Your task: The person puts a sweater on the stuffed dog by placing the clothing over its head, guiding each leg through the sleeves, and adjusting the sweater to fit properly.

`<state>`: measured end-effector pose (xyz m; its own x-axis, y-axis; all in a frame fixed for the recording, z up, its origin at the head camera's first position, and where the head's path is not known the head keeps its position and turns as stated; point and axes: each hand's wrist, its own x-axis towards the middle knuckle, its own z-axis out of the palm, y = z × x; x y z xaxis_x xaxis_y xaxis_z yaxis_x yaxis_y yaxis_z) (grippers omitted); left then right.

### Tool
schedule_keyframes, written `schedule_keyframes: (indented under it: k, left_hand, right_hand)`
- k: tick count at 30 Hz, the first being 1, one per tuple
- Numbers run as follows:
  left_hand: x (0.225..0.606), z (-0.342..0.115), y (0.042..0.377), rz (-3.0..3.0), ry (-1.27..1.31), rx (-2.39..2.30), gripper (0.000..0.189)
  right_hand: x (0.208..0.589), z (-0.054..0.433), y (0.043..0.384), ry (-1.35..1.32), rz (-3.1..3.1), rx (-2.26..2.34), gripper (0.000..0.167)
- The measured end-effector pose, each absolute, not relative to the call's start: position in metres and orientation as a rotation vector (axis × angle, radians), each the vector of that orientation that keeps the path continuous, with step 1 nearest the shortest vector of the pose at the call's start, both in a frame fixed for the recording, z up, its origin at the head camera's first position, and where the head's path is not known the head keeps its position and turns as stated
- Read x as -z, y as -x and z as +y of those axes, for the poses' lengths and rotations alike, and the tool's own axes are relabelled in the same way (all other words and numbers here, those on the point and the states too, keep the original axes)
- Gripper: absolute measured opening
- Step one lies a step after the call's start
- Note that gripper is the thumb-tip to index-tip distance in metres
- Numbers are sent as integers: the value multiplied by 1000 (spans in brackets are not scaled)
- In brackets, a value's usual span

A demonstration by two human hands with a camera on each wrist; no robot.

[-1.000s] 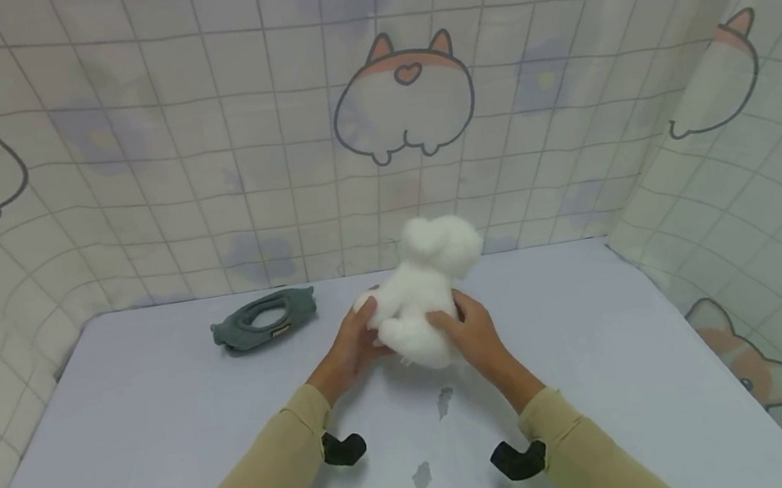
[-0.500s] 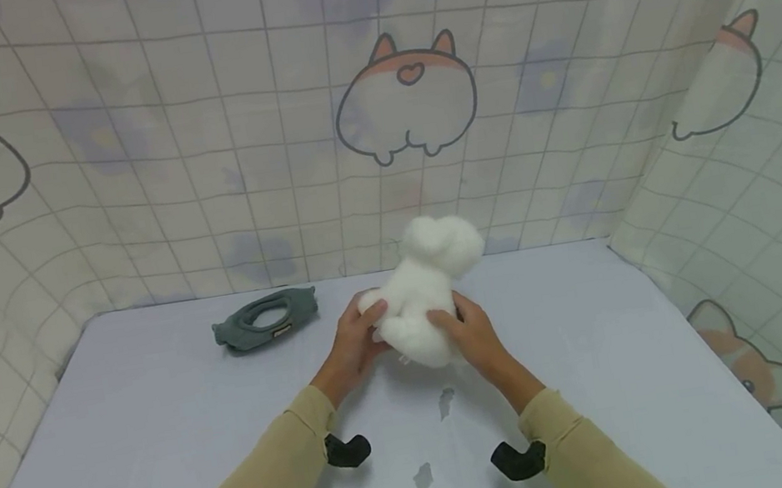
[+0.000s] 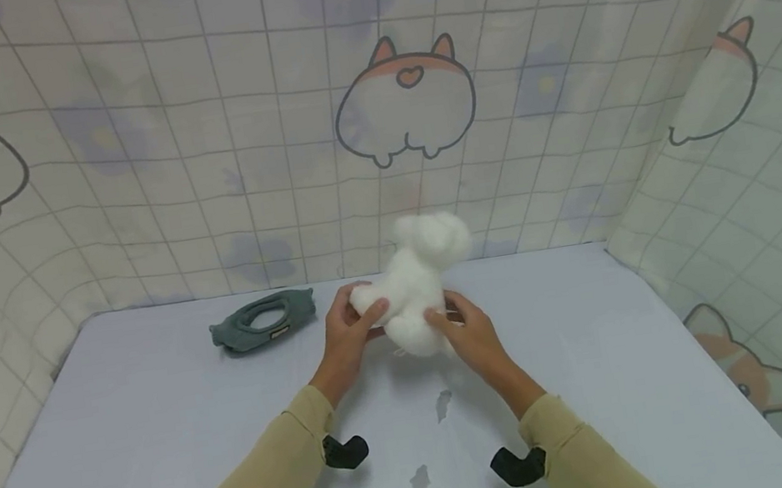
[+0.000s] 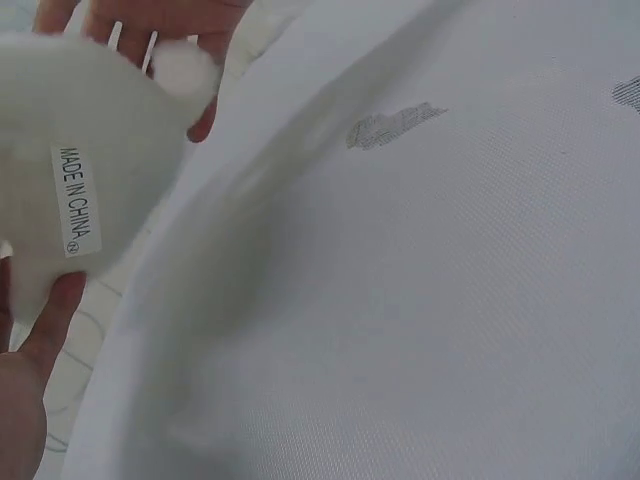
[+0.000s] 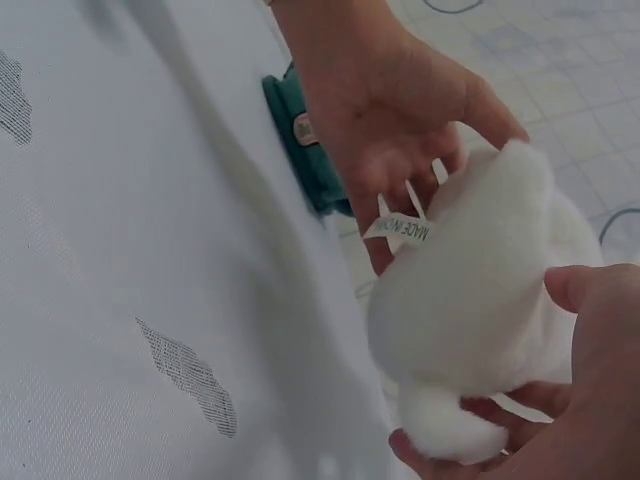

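Observation:
Between my two hands is a white plush toy animal (image 3: 410, 300), held up over the far part of the table with its rounded head uppermost. My left hand (image 3: 345, 342) grips its left side, thumb on the near face. On the other side my right hand (image 3: 471, 333) holds the lower body, thumb in front and fingers behind. A "MADE IN CHINA" tag (image 4: 77, 200) shows on the plush in the left wrist view. In the right wrist view, a small round white tail (image 5: 450, 425) lies by my right fingers.
A grey-green fabric piece (image 3: 266, 320) with an oval hole and a small label lies at the far left of the white-covered table (image 3: 163, 447). Tile-patterned curtains (image 3: 253, 130) with corgi drawings stand behind and at both sides. Grey patches (image 3: 420, 480) mark the cloth.
The plush toy has shifted slightly left and up, turning a little more upright. Both hands have moved with it, keeping hold. The grey-green piece lies as before.

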<state>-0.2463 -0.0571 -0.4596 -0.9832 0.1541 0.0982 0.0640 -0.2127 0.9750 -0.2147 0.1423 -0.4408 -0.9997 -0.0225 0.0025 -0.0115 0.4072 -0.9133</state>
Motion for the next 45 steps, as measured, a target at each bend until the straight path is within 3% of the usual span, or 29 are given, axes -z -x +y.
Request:
schedule_keyframes:
  k: [12, 25, 33, 40, 45]
  left_hand:
    - [463, -60, 246, 2330, -283, -2343, 51]
    - [458, -57, 233, 2383, -341, -2251, 57]
    - [455, -54, 228, 2523, -397, -2080, 65]
    - [452, -58, 226, 2507, -459, -1998, 64]
    - [448, -67, 231, 2423, -566, -2037, 46]
  right_hand:
    - [441, 133, 208, -52, 2502, 1785, 78]
    - [430, 109, 211, 21, 2273, 1946, 74]
    - [425, 103, 216, -76, 2311, 1946, 86]
    - [421, 107, 220, -118, 2265, 2074, 64]
    - [420, 114, 225, -151, 2259, 2070, 59]
